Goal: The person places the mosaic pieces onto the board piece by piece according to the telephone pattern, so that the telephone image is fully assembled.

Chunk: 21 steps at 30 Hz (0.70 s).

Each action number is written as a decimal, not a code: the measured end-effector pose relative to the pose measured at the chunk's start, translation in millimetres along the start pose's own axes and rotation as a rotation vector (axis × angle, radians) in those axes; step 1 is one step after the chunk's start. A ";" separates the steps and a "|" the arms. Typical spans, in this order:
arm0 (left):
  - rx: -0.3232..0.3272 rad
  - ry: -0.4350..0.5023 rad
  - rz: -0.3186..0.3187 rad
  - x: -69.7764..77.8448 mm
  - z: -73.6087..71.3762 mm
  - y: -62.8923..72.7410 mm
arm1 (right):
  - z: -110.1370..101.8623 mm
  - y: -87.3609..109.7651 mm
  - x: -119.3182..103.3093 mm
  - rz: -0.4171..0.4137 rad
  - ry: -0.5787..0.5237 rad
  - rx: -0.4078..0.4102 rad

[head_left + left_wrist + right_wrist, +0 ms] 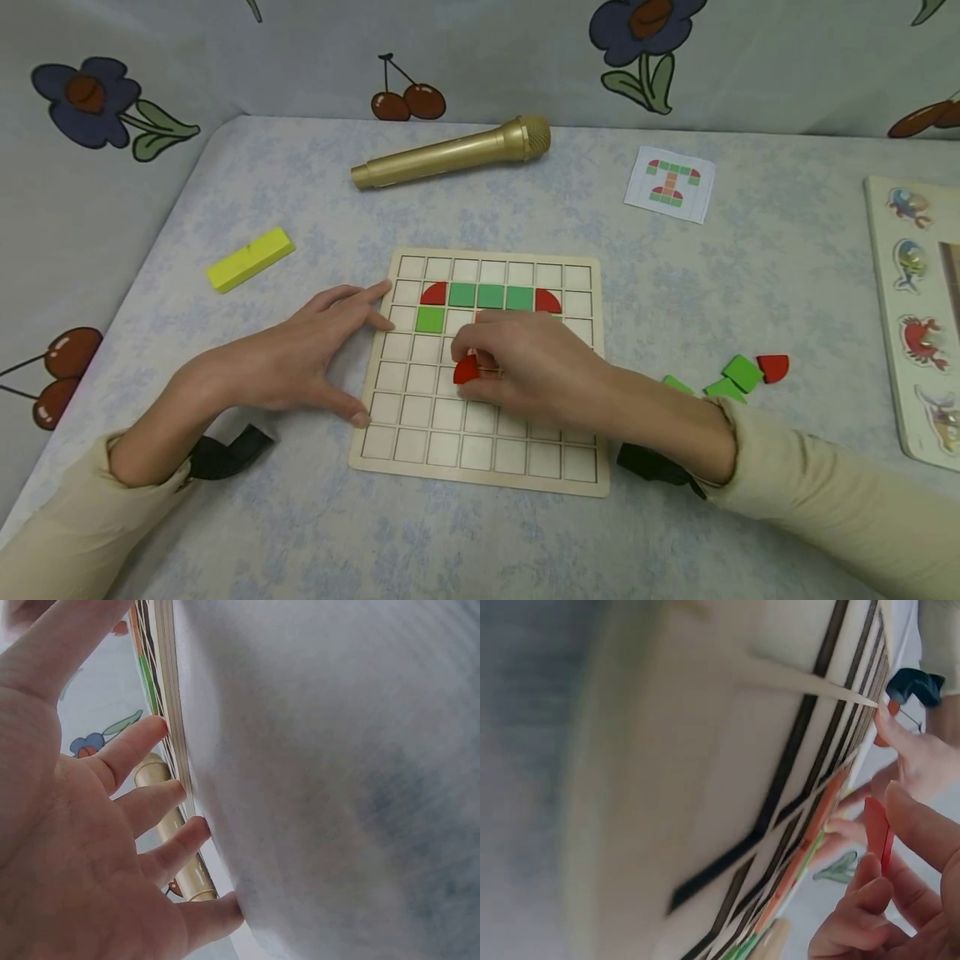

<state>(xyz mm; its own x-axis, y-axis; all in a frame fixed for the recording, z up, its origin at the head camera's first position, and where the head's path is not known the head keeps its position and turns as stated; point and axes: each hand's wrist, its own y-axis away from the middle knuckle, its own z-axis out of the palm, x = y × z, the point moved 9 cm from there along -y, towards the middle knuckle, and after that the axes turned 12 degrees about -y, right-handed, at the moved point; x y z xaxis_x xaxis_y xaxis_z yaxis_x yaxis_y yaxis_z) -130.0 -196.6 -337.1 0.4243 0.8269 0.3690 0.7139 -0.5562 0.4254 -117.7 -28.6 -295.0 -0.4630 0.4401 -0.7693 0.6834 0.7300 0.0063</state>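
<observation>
Two hands work at a wooden grid board (476, 451). The left hand (296, 362) is spread wide, thumb and fingertips at the board's near-left edge, holding nothing. The right hand (525, 358), over the middle of the board, pinches a red quarter-round piece (466, 371) between thumb and fingers, above the cells.

Just beyond the right hand, a row of three green squares (491, 296) sits between two red corner pieces (434, 293); a light green square (430, 320) lies between the two hands, under the row's left end. Orange pieces (802, 859) are partly hidden by the right hand. Loose green tiles (742, 373) and a red tile (773, 367) lie beside the right forearm. Farther beyond the hands are a gold microphone (450, 156), a pattern card (670, 185) and, nearer the left hand, a yellow block (251, 260).
</observation>
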 end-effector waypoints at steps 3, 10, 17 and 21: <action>0.001 -0.004 0.005 0.3 0.0 0.0 | 6.8 -7.8 0.8 0.041 0.032 -0.026; 0.004 -0.018 0.012 0.7 -0.4 0.8 | 21.4 -14.0 4.2 0.094 0.078 -0.122; 0.010 -0.009 0.010 0.4 -0.6 1.2 | 27.8 -14.3 4.3 0.081 0.083 -0.173; 0.011 -0.006 0.013 0.8 -0.5 1.1 | 26.8 -12.1 3.7 0.084 0.109 -0.190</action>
<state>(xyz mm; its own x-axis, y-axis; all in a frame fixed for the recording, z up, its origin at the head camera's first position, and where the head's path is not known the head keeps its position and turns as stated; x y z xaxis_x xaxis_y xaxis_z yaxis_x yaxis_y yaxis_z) -129.2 -196.5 -336.0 0.4365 0.8203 0.3696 0.7144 -0.5657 0.4118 -112.5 -49.8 -315.0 -0.4740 0.5500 -0.6876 0.6084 0.7691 0.1957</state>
